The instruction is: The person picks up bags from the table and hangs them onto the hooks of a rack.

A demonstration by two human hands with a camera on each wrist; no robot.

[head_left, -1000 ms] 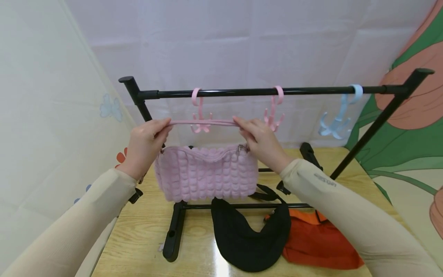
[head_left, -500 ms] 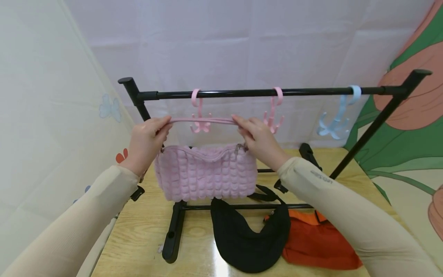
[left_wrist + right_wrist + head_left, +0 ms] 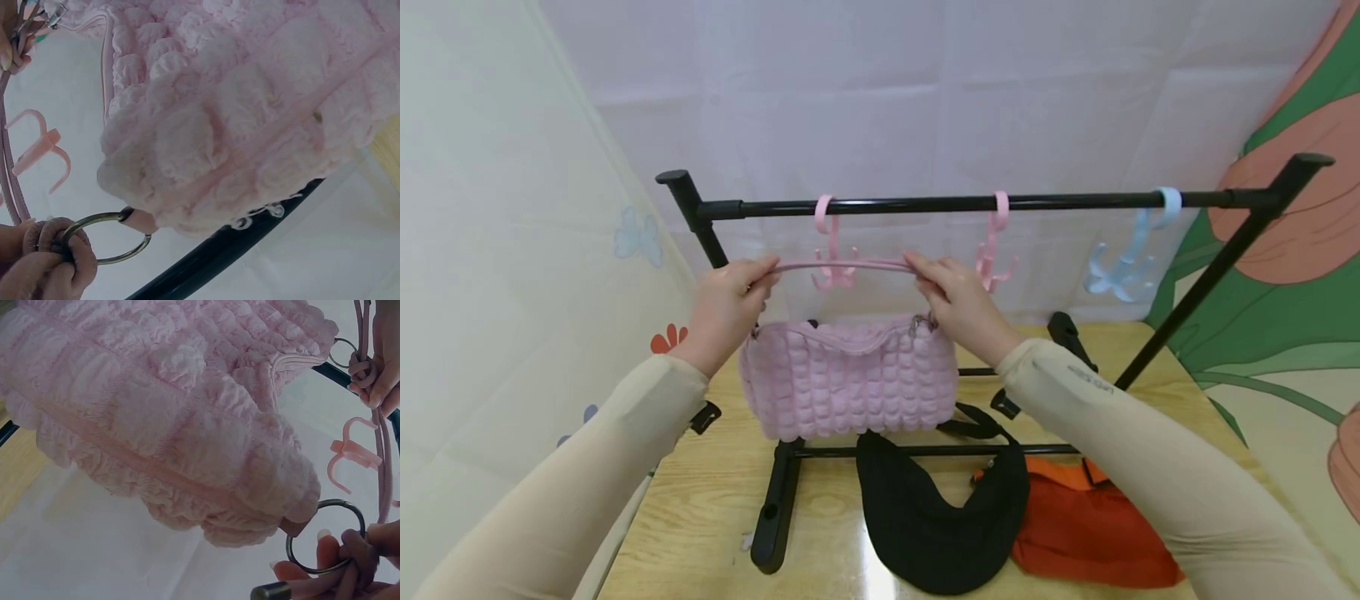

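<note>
Cream cloth is covering our left arm, the left sleeve [image 3: 587, 467] ending just behind the wrist. Our left hand [image 3: 722, 304] is pinching one end of a mauve-pink cord strap [image 3: 865, 264] between thumb and fingers; close beside them, a brass-toned ring [image 3: 94, 218] is joining the knotted strap to its bag. Behind, a black rack [image 3: 917, 205] is standing on a wood-grain table [image 3: 700, 500]. One pink hook [image 3: 832, 242] is hanging from the top bar, behind the strap. Below and between our hands, in front of the rack, the pink puffy handbag [image 3: 857, 383] is hanging roughly level, and we are stretching its strap nearly straight above it. Lower down, a black sun visor [image 3: 940, 533] is lying. A second pink hook [image 3: 992, 250] is hanging near our right hand [image 3: 962, 304], which is pinching the strap's other end, a dark metal ring [image 3: 340, 502] showing beside its fingers. Our right sleeve [image 3: 1112, 417] is partly covering a red-orange fabric item [image 3: 1082, 525]. Further right, a light-blue hook [image 3: 1122, 277] is hanging, and a flower-printed backdrop [image 3: 1292, 183] is filling the edge.
</note>
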